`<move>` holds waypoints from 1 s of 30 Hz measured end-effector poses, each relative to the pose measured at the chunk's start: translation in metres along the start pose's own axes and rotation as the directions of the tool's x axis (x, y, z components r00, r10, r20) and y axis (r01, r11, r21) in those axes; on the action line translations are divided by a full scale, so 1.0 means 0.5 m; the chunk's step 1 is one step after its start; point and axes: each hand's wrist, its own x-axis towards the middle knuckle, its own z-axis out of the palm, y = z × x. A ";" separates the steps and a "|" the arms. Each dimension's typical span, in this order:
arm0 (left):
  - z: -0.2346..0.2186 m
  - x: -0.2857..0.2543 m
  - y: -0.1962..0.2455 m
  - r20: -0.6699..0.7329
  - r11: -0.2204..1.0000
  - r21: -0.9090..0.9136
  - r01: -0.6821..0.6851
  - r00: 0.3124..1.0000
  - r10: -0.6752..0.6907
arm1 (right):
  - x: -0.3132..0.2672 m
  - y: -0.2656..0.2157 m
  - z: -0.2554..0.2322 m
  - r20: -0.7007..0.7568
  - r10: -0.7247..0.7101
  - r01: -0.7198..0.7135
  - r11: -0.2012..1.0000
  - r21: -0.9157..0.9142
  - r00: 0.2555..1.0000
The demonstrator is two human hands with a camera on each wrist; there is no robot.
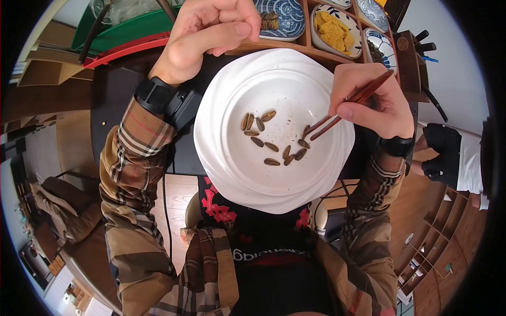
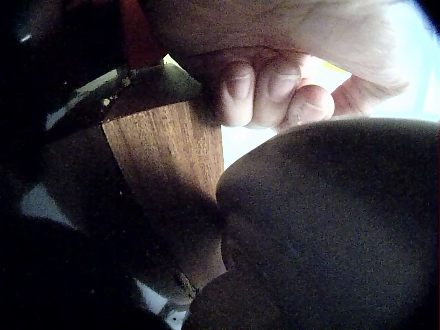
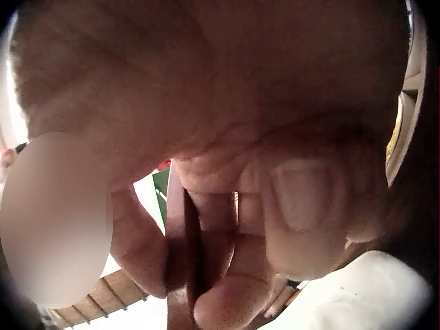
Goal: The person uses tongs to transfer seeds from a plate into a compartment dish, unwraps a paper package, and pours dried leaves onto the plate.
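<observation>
In the head view, a large white bowl (image 1: 221,174) with a wavy rim stands before me. Several brown striped seeds (image 1: 271,147), like sunflower seeds in their shells, lie scattered on its bottom. My right hand (image 1: 371,100) holds a pair of dark red wooden chopsticks (image 1: 363,95) over the bowl's right side. Their tips point down at a seed (image 1: 306,129) there, very close to it. My left hand (image 1: 213,31) is loosely curled beyond the bowl's far left rim, thumb along the index finger. Beside it is a blue patterned dish (image 1: 290,21) with a small pile of brown seeds (image 1: 270,21).
A wooden compartment tray (image 1: 304,41) at the back holds small dishes, including one with yellow paste-like food (image 1: 333,32). A green container (image 1: 126,29) with a red edge (image 1: 126,50) stands back left. Another person (image 1: 458,152) is at the right.
</observation>
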 end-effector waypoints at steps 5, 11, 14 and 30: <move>-0.002 -0.001 0.001 -0.007 1.000 0.019 0.014 1.000 -0.014 | 0.006 0.003 -0.002 0.008 -0.056 0.056 0.997 -0.044 0.998; -0.001 0.002 0.003 0.008 1.000 0.010 -0.001 1.000 0.001 | 0.007 0.002 0.003 0.009 -0.028 0.028 0.999 -0.031 1.000; -0.002 0.001 0.002 0.004 1.000 0.008 0.004 1.000 -0.004 | 0.010 0.005 0.003 -0.016 -0.018 0.017 0.998 -0.058 1.000; -0.002 0.001 0.002 -0.002 1.000 0.019 0.020 1.000 -0.020 | 0.006 0.021 0.007 -0.306 -0.103 0.086 0.994 -0.070 0.946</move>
